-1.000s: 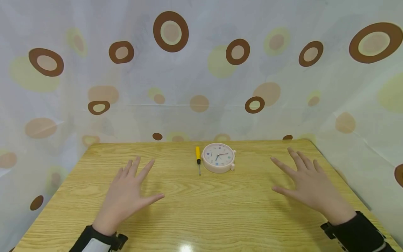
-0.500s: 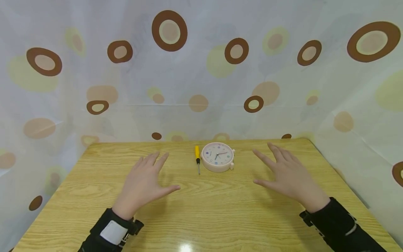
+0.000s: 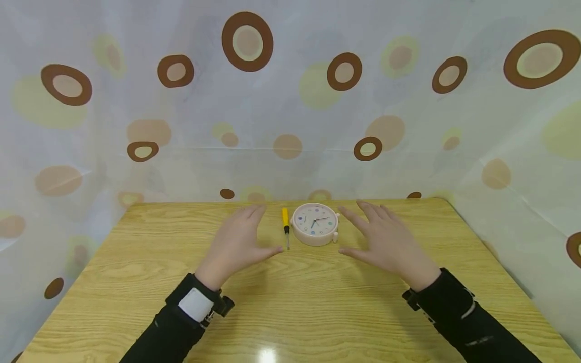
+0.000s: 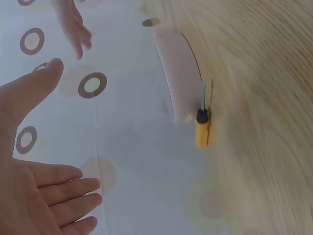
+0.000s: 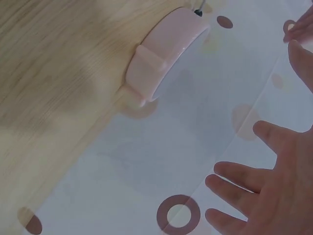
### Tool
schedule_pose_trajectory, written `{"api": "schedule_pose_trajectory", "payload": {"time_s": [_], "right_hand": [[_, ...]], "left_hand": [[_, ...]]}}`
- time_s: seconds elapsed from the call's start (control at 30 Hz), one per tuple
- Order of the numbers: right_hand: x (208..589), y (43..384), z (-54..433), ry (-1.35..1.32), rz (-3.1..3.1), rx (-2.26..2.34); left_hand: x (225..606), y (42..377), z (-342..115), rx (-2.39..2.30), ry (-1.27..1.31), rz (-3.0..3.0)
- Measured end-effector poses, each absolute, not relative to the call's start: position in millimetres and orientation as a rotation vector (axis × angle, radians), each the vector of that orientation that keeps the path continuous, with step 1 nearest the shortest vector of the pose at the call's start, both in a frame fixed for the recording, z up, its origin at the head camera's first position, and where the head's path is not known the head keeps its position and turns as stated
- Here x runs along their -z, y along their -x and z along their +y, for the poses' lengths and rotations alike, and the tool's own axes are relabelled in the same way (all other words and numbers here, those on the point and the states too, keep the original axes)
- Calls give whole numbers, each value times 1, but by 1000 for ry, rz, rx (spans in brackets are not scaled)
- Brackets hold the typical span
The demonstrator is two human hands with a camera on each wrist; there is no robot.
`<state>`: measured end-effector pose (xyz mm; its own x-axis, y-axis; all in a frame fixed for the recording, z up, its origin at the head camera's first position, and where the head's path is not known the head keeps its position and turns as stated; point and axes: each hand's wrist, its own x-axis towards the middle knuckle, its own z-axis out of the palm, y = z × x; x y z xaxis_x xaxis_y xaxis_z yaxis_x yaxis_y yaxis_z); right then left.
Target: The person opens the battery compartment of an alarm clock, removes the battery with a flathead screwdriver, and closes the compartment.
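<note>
Clock point(image 3: 315, 224) — left grip point(image 3: 235, 246) and right grip point(image 3: 388, 243) flank it, outstretched.

The right hand point(image 5: 276, 178) enters from the right edge, its fingers point(image 5: 242, 176) spread and reaching leftward, the thumb point(image 5: 300, 61) set apart above them; a gap shows between this hand and the pink clock point(image 5: 168, 41), which rests on the wood-grained bench point(image 5: 54, 73) and is seen mostly from its side, with two stubby pegs point(image 5: 151, 58) sticking out; at the top edge, a screwdriver point(image 5: 198, 12) shows its black collar and part of its metal shaft close by the clock; part of the left hand point(image 5: 301, 29) appears at upper right; a pale cloth point(image 5: 122, 166) with brown rings and spots meets the bench along a diagonal.
</note>
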<state>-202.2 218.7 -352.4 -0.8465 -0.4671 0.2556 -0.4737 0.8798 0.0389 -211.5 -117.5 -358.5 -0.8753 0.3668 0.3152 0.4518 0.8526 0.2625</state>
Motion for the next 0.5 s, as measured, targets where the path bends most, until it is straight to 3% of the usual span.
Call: {"api": "schedule_pose_trajectory", "payload": {"time_s": [0.5], "right_hand": [[369,232,185,-748,-2777,-91]], "left_hand": [[378,243,-70,698,672,-2819]]}}
